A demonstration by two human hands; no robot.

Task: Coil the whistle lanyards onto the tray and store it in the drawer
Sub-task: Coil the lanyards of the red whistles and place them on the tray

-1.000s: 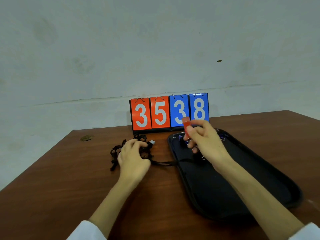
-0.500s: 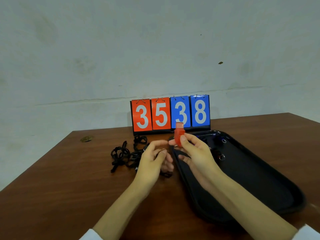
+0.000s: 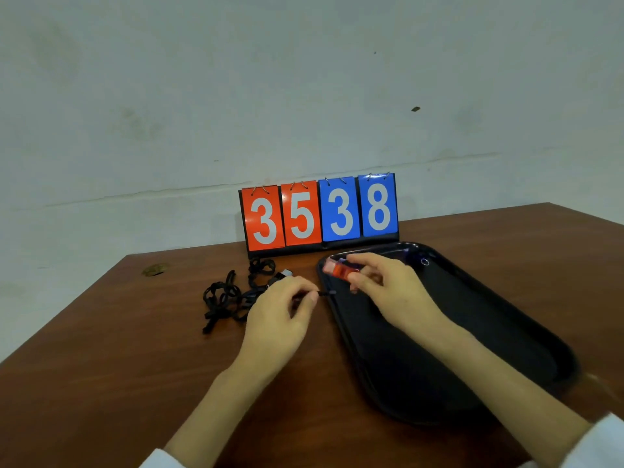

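My right hand (image 3: 388, 292) pinches a red whistle (image 3: 339, 270) just above the far left corner of the black tray (image 3: 506, 332). My left hand (image 3: 280, 315) pinches the thin black lanyard cord (image 3: 326, 293) beside the tray's left rim. A tangle of black lanyards (image 3: 233, 295) lies on the table left of my left hand, with a silver whistle (image 3: 286, 273) at its far side. A blue whistle (image 3: 413, 256) with a metal ring lies in the tray's far end, partly hidden by my right hand.
A flip scoreboard (image 3: 319, 214) reading 3538 stands at the table's far edge against the wall. A small brass disc (image 3: 155, 269) is set in the wooden table (image 3: 118, 366) at the far left. No drawer is in view.
My right hand tipped the red whistle from upright to lying sideways and lowered it toward the tray. My left hand turned and now pinches the cord near the tray rim.
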